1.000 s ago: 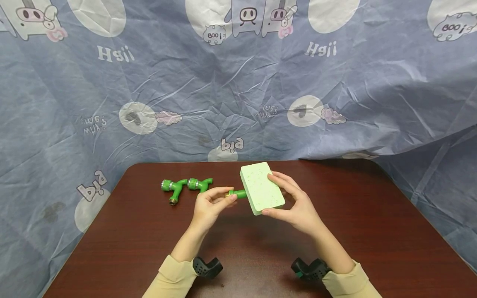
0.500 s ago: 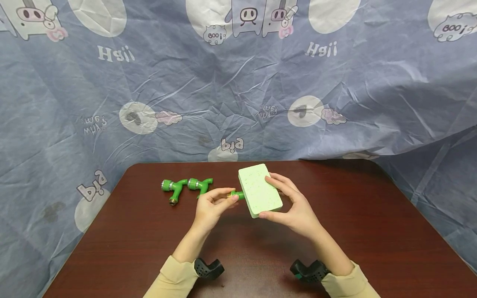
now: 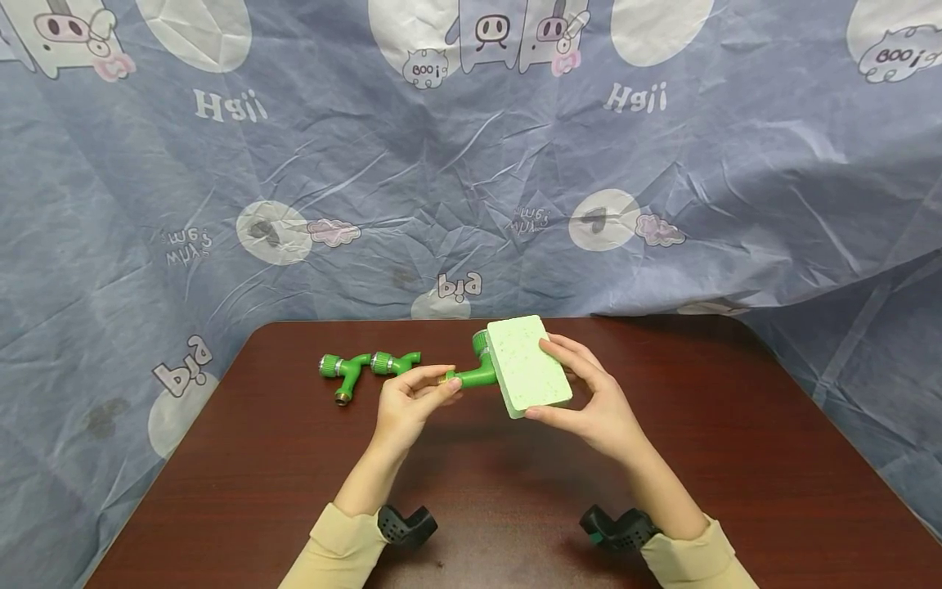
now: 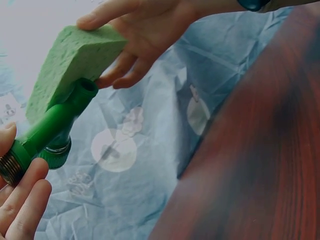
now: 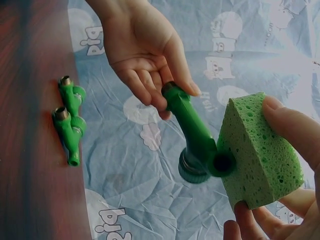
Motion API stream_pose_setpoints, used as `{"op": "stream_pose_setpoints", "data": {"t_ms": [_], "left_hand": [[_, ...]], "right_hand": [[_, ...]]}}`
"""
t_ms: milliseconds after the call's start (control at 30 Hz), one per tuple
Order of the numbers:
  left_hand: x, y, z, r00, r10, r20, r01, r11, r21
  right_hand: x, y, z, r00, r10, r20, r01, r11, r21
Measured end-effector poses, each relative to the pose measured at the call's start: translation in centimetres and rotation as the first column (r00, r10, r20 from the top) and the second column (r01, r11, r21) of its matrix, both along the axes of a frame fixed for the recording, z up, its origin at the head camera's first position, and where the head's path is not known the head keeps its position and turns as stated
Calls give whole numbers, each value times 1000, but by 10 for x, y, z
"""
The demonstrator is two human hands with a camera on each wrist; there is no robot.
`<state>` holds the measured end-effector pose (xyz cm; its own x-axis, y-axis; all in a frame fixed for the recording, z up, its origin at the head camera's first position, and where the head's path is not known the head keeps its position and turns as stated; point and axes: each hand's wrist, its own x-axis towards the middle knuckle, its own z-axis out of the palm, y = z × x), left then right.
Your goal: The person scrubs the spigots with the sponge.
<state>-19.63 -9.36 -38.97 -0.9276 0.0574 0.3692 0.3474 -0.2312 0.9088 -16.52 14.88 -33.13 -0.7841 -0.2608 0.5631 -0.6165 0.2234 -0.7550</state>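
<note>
My left hand [image 3: 412, 402] pinches a green faucet [image 3: 478, 376] by its brass-threaded end, between thumb and fingers, above the table. A pale green sponge [image 3: 528, 364] is gripped at its edges by my right hand [image 3: 592, 401]. The sponge's broad face lies against the faucet's side or very near it; in the head view it hides part of the spout. From the right wrist view, the faucet's open spout [image 5: 222, 164] sits beside the sponge face, with the ribbed knob [image 5: 192, 170] below. The left wrist view shows the faucet body [image 4: 55, 127] in front of the sponge [image 4: 72, 65].
Two more green faucets, one on the left [image 3: 344, 375] and one nearer the middle [image 3: 393, 362], lie on the dark brown table [image 3: 243, 458]. Behind the table hangs a printed blue-grey cloth [image 3: 412, 164]. Black wrist cameras [image 3: 407, 526] sit on both wrists.
The sponge first shifted left along the faucet, then back right and slightly up. The hands are now a little farther apart, and more of the faucet, including its knob, shows.
</note>
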Motion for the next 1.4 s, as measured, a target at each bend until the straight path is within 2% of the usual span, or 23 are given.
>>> {"op": "stream_pose_setpoints", "data": {"t_ms": [233,667,1133,1400], "left_hand": [[-1,-3,1,1000,11,1,-11,999,38],[4,11,-4,999,-45,28,45,999,-6],[-2,-3,-1,999,22,-24,-21,999,25],[-2,-1,-2,1000,25,4,-25,999,26]], "right_hand": [[0,1,1,1000,2,4,-2,1000,-1],[4,-8,-3,999,47,-10,-46,998,37],[1,0,0,1000,21,-17,-21,1000,8],[3,-4,-2,999,54,4,-54,998,14]]}}
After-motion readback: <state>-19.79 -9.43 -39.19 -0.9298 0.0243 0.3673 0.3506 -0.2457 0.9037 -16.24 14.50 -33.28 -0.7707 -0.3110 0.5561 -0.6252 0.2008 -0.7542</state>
